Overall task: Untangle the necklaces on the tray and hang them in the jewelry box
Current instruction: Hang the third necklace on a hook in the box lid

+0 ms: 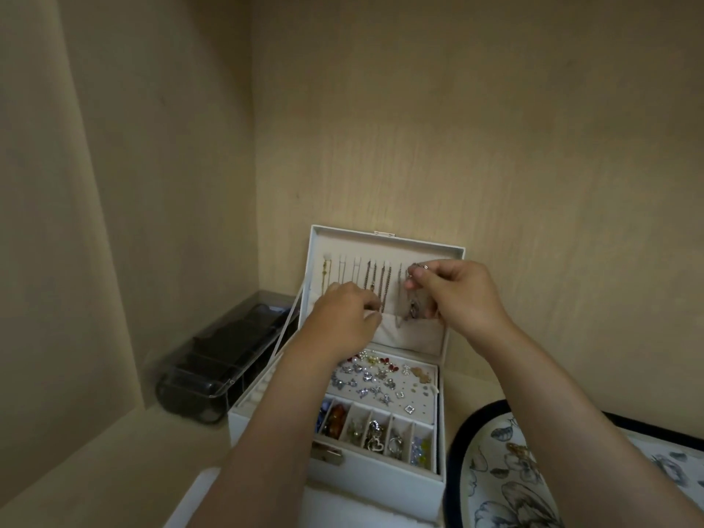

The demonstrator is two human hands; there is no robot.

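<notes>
Right hand [457,295] pinches a silver necklace [416,267] at its top, pendant [413,309] dangling just below, at the right end of the hook row [365,261] in the jewelry box [381,485] lid [381,242]. The left hand [343,318] is down-left at the lid pocket [411,337], fingers curled, can't tell if holding. I'd keep the chain taut, seat it on a hook, tuck pendant into pocket. Beige shelf [114,470] niche; floral tray [468,424] well down-right.

I'm at home, at what looks like a wardrobe shelf [114,470]: pale wood-grain panels [457,127] close it in behind and on the left. My white jewelry box [381,478] stands open on it. A clear storage box [213,360] (dark things inside) sits toward the back left corner, and a floral tray [495,470] lies at the right edge.
</notes>
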